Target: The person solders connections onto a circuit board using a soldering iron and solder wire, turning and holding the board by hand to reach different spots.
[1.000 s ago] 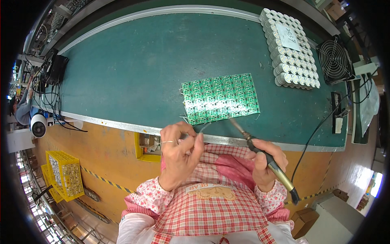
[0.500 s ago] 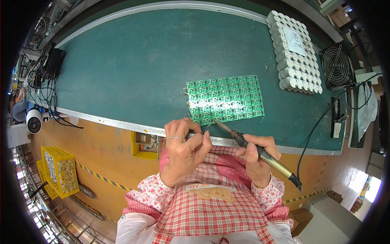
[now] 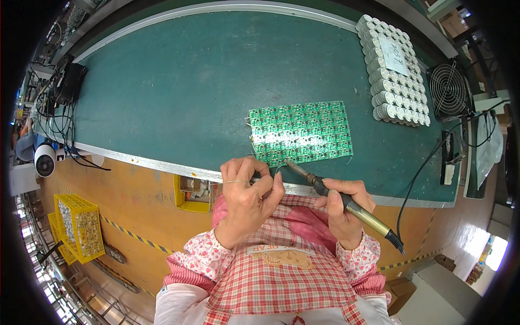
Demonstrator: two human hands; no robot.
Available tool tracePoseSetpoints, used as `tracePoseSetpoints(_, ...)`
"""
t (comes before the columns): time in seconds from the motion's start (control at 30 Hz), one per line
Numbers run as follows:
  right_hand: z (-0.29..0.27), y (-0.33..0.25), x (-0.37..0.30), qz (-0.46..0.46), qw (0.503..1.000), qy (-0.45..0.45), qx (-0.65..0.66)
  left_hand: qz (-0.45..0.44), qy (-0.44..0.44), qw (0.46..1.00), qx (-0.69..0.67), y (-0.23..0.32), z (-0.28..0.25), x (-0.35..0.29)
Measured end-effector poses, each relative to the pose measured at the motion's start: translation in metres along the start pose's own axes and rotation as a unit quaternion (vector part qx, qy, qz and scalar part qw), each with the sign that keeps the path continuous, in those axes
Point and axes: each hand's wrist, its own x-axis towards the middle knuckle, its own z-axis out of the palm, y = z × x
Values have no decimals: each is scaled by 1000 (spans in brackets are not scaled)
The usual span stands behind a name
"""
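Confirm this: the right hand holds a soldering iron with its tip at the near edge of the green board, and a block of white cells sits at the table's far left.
One thing is wrong: the cell block sits at the table's far right, as the head view shows. The right hand does hold the soldering iron, tip at the green board's near edge.

- A green-topped workbench (image 3: 179, 92) with a metal front edge;
- a green panel of circuit boards (image 3: 301, 131) lies flat near that edge;
- a block of grey cylindrical cells (image 3: 392, 70) at the far right;
- a small black fan (image 3: 448, 90) just beside the cells.
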Motion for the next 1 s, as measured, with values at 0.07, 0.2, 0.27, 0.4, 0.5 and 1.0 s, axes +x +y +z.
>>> tracePoseSetpoints(0.07,0,-1,2,-1,1000,-2,0,3,0,1000,5,0,0,0)
tracePoseSetpoints(0.2,0,-1,4,-12,1000,-3,-10,4,-1,1000,10,-1,0,-1)
tracePoseSetpoints(0.27,-1,0,3,-14,1000,0,-11,3,-1,1000,7,-1,-1,-1)
tracePoseSetpoints(0.4,-5,2,-3,-16,1000,18,0,0,7,1000,-3,-1,-2,-1)
tracePoseSetpoints(0.5,-6,0,-2,-8,1000,14,-3,-6,-4,1000,-3,-1,-3,-2)
tracePoseSetpoints(1.0,-1,3,7,-54,998,4,-33,1,2,1000,13,0,2,-1)
